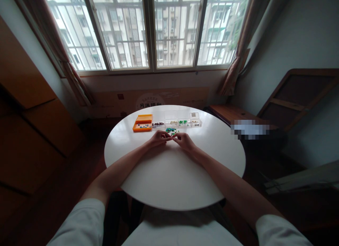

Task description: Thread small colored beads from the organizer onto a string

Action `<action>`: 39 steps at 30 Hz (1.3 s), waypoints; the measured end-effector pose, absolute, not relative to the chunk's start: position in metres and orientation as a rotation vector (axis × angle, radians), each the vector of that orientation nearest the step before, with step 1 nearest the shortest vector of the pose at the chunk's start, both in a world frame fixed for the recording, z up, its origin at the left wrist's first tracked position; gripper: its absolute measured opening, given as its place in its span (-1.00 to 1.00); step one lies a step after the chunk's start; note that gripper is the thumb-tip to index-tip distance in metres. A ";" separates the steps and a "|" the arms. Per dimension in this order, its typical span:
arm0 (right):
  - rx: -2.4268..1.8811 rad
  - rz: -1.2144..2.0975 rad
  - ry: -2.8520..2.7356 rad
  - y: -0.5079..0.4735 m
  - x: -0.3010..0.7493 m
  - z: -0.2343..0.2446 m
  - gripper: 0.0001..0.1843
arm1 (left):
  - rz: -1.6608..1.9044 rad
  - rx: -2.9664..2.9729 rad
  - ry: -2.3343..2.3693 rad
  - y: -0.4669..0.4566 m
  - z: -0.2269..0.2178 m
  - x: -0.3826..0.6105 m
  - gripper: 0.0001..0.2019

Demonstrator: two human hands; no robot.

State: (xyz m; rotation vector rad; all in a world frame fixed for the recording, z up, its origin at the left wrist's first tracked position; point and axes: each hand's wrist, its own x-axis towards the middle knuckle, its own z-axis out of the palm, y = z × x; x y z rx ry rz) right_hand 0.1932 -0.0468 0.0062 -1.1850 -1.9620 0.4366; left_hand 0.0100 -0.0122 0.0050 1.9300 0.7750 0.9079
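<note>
Sleeves (82, 221) are pointing to the table's (174, 182) far edge; left hand (159, 137) and right hand (184, 141) are meeting, can't tell their grip.

The far side of the room is filled by a wide window (150, 37), fronted outside by a metal grille (169, 6) — pale apartment blocks (136, 23) are seen beyond. The window is flanked by tied brownish-pink curtains (72, 78), and beneath it a tan printed board (106, 96) is set. The left is occupied by an orange-brown cabinet (34, 133); at right, a wooden table (229, 113) and a tilted framed panel (302, 88) are placed near a grey wall (299, 44). The dark reddish floor (90, 147) is left in shadow — the round white tabletop (182, 182) is lit by daylight.
</note>
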 end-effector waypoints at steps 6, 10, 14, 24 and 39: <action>-1.187 0.424 -1.960 -0.048 0.193 0.008 -0.75 | 0.916 1.915 0.758 -0.011 0.003 0.009 -0.62; -1.183 0.426 -1.960 -0.047 0.193 0.007 -0.76 | 0.907 1.920 0.766 -0.011 0.003 0.009 -0.62; -1.175 0.425 -1.967 -0.046 0.193 0.006 -0.76 | 0.915 1.929 0.766 -0.010 0.002 0.009 -0.62; -1.197 0.425 -1.963 -0.047 0.193 0.008 -0.77 | 0.922 1.950 0.785 -0.016 0.009 0.009 -0.64; -1.214 0.407 -1.953 -0.047 0.193 0.008 -0.75 | 0.928 1.914 0.764 -0.009 0.000 0.008 -0.65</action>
